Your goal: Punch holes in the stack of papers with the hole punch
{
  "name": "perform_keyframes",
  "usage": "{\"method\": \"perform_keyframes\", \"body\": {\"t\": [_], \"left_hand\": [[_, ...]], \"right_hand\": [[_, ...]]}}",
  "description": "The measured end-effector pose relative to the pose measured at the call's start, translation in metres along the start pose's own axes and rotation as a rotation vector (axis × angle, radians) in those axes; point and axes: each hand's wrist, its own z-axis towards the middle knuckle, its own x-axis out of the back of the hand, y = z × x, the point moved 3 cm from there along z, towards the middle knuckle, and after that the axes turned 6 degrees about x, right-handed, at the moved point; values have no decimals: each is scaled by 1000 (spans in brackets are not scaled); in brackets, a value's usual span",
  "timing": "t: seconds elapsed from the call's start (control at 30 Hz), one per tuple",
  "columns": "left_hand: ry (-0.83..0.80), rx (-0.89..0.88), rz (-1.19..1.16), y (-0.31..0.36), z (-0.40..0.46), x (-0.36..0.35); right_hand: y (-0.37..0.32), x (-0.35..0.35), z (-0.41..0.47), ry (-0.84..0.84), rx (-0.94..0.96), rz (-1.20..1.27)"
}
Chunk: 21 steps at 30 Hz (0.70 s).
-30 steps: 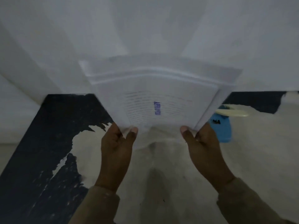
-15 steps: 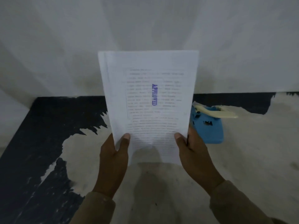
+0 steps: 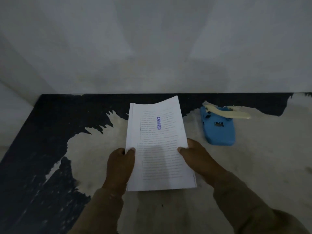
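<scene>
A stack of white printed papers (image 3: 158, 142) with a blue stamp near its top is held low over the surface, nearly flat, its far corner curling up. My left hand (image 3: 120, 164) grips the stack's left edge, thumb on top. My right hand (image 3: 199, 157) grips the right edge the same way. A blue hole punch (image 3: 219, 130) with a cream lever lies on the surface to the right of the papers, apart from them and from both hands.
The work surface (image 3: 261, 166) is pale with worn black paint on the left and along the back. A plain white wall (image 3: 152, 48) rises directly behind it. Brown sleeves cover both my forearms.
The papers came down from upright in front of the wall to nearly flat over the surface. Both hands kept their grip and slid up along the side edges.
</scene>
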Motion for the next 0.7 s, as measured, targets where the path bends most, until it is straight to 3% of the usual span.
{"method": "perform_keyframes", "body": {"t": [0.23, 0.43, 0.6, 0.7], "left_hand": [[128, -8, 113, -2, -1, 1], [205, -29, 153, -2, -1, 5], [229, -90, 199, 0, 1, 6], [272, -124, 224, 6, 0, 5]], "right_hand": [[0, -8, 9, 67, 5, -400], [-5, 5, 3, 79, 26, -451], [-36, 87, -28, 410, 562, -762], [-48, 156, -23, 388, 541, -978]]}}
